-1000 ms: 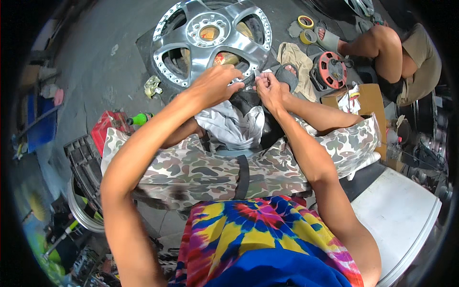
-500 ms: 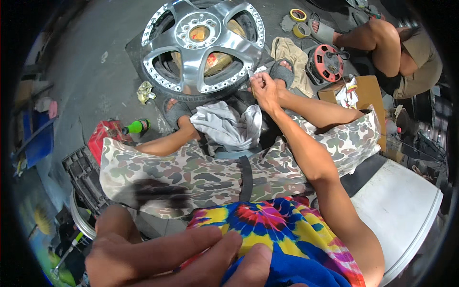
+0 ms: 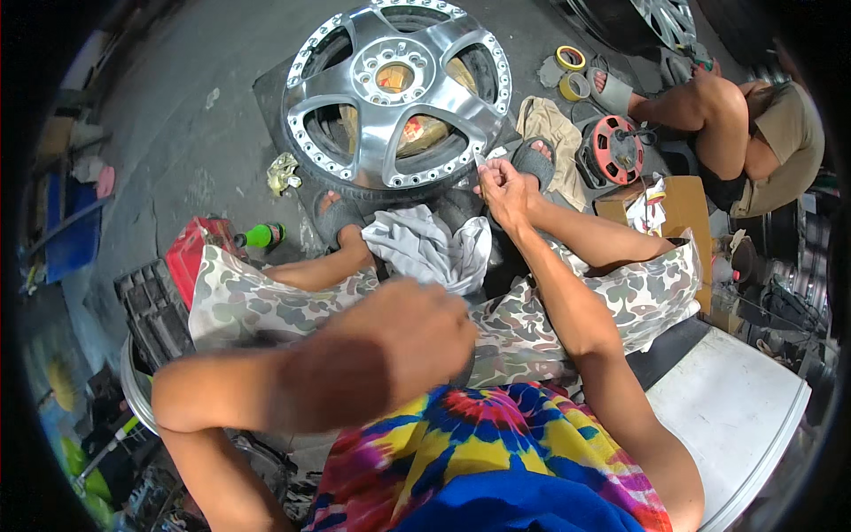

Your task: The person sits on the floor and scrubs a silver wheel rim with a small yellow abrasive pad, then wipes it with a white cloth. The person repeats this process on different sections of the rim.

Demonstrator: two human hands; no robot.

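A polished five-spoke car wheel rim lies face up in front of me, small holes dotted around its outer lip. At its near right edge my right hand is closed in a pinch, with a small thin pale sliver poking out from the fingertips by the lip. What that sliver is, I cannot make out. Over my lap, above the camouflage shorts, my left hand is smeared by motion, so its fingers do not show clearly. A crumpled grey cloth hangs between my knees.
To the right are a beige rag, tape rolls, a red cable reel and a cardboard box. Another person's leg is bent beyond them. At left, a green bottle lies beside a red case.
My left hand has swung up and away from me, from close to my chest to over my lap. The right hand stays at the rim's edge. The whole view has shifted slightly.
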